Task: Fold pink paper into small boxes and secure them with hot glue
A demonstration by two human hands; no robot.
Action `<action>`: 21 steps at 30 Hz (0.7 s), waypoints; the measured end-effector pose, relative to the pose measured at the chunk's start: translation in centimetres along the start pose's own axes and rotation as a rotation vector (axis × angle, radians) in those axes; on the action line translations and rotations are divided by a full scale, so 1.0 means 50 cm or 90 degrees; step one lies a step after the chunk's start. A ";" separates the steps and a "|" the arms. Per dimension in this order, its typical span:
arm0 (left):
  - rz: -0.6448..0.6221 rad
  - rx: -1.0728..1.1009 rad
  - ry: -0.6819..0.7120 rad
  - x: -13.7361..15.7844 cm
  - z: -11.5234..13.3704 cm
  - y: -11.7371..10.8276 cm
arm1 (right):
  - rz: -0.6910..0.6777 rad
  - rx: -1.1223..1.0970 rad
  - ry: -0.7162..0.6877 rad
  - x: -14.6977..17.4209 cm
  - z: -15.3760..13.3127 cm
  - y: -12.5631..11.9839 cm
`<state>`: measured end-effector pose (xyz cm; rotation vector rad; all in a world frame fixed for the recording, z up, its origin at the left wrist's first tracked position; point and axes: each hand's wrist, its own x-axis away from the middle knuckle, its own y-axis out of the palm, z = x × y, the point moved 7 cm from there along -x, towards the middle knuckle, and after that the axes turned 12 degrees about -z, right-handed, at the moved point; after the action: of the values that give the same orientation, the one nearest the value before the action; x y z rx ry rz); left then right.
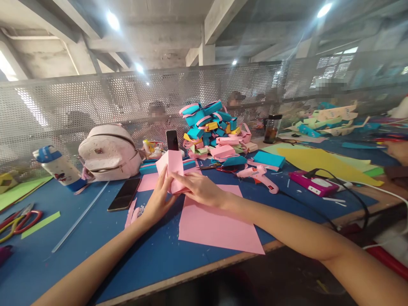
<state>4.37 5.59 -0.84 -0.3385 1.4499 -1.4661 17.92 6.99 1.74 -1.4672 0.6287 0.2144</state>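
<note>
From my remote post I log a grey concrete ceiling, heavy beams across it, and bright white lamps. A perforated metal partition stands behind the blue-topped table. Toward the right, beyond the partition, I note a bright window.

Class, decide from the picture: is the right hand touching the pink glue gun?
Apart: the head view shows a strip of blue tabletop between the right hand and the glue gun.

The blue tabletop bears a backpack, flat phone and glue gun.
</note>
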 end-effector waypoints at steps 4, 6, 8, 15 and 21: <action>0.016 0.015 -0.016 0.004 -0.007 -0.003 | 0.049 0.041 0.037 0.004 0.002 -0.024; 0.017 0.030 -0.018 0.005 -0.010 -0.002 | 0.060 0.071 0.064 0.007 0.006 -0.029; 0.032 0.055 -0.019 0.006 -0.015 -0.002 | 0.057 0.083 0.086 0.009 0.011 -0.028; 0.051 0.289 -0.119 0.010 -0.068 0.031 | 0.082 0.020 0.086 0.015 0.016 -0.023; 0.061 0.456 -0.151 0.005 -0.058 0.043 | 0.116 0.023 0.033 0.018 0.009 -0.024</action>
<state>3.00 7.59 -3.52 0.0073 0.6769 -1.6917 19.39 7.05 2.28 -1.3846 0.8054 0.3056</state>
